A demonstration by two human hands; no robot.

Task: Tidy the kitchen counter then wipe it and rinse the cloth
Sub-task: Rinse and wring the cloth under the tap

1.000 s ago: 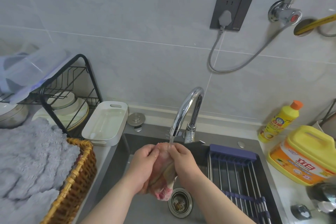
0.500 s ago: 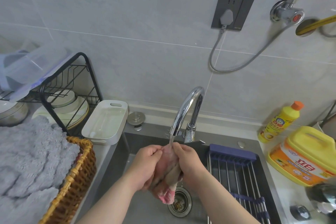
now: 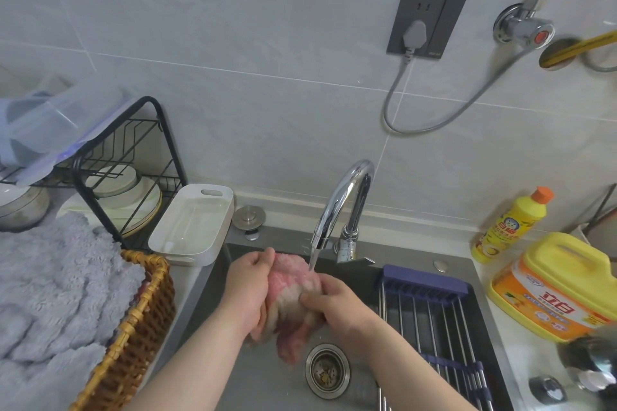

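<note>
A wet pink and beige cloth (image 3: 291, 297) is bunched between my hands over the grey sink (image 3: 213, 304). My left hand (image 3: 248, 290) grips its left side, fingers curled over the top edge. On the lower right side, my right hand (image 3: 337, 305) pinches the cloth. Water runs from the chrome tap (image 3: 344, 207) onto the top of the cloth. The drain strainer (image 3: 327, 370) lies just below the hanging end of the cloth.
A blue-edged wire rack (image 3: 437, 314) spans the sink's right half. Yellow detergent bottles (image 3: 510, 227) (image 3: 554, 287) stand on the right counter. Left are a white dish (image 3: 193, 223), a black dish rack (image 3: 123, 170) and a wicker basket (image 3: 133, 327) with a grey towel.
The cloth has been turned and bunched up under the stream, with its pink side now on top. My left hand moved up and left; my right hand slid lower on the cloth.
</note>
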